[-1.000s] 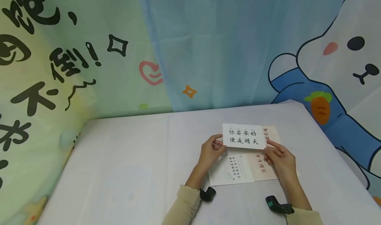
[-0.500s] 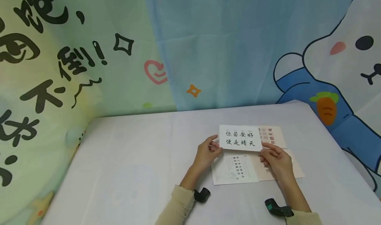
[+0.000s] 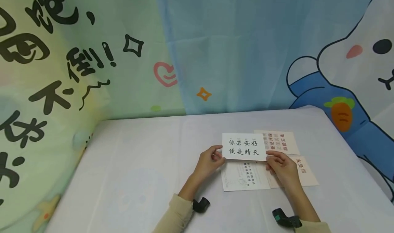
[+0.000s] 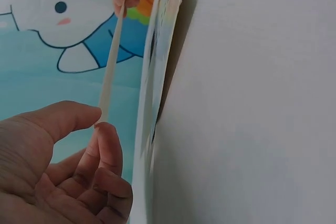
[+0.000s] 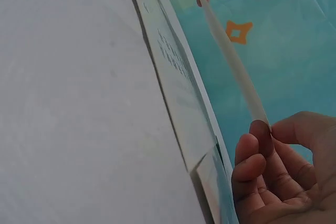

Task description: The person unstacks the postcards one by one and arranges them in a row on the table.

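A white card [image 3: 244, 147] with two lines of handwritten-style black Chinese characters is held up above the table, its printed face toward the head camera. My left hand [image 3: 209, 162] pinches its left edge between thumb and forefinger. On the opposite edge, my right hand [image 3: 284, 168] pinches the lower corner the same way. Both wrist views show the card nearly edge-on, a thin pale strip between the left fingers [image 4: 109, 145] and the right fingers [image 5: 262, 140]. Beneath it lie a white printed sheet [image 3: 235, 181] and pinkish sheets [image 3: 284, 142] with reddish characters, partly covered by card and hands.
A white cloth covers the table [image 3: 138, 164]. Behind it hangs a printed curtain [image 3: 240, 55] with a cartoon bear and large characters. Each wrist wears a small black camera, the left camera [image 3: 201, 205] and the right camera [image 3: 286, 218].
The card and both hands have shifted left and slightly down relative to the sheets, baring more of the pinkish ones. The head view has turned a little to the left.
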Motion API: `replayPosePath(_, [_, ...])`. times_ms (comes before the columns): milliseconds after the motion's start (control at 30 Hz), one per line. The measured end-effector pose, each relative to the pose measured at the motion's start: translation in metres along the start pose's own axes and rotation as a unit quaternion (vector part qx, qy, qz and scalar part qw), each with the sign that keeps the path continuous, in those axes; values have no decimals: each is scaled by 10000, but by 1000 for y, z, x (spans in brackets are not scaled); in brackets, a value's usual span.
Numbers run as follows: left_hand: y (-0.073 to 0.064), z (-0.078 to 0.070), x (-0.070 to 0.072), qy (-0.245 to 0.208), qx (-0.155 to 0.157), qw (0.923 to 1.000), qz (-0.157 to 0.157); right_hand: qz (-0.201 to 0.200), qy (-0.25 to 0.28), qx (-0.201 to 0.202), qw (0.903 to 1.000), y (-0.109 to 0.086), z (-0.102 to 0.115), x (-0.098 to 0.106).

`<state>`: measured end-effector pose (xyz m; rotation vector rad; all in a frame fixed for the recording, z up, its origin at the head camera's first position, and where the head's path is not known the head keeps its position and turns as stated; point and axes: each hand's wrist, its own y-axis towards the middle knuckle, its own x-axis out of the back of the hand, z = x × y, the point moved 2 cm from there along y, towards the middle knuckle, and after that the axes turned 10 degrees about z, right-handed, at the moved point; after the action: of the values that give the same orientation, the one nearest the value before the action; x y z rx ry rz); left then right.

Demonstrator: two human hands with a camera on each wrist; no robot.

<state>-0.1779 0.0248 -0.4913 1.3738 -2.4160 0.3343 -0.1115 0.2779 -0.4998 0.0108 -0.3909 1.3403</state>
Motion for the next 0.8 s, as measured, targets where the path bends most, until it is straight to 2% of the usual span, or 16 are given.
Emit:
replayPosePath(133, [-7, 1, 6, 114, 50, 9999, 15, 89, -219, 266, 9994, -2, 2, -6])
replayPosePath(300, [-13, 1, 13, 189, -48, 9998, 0, 180, -243, 482, 9984, -5, 4, -12])
replayPosePath(533, [-22, 4, 21, 284, -64, 9996, -20, 333, -353, 538, 9974, -10, 11, -20])
replayPosePath(800, [-35, 5, 32, 353, -87, 9993, -66, 517, -213, 644, 9964, -15, 12, -31])
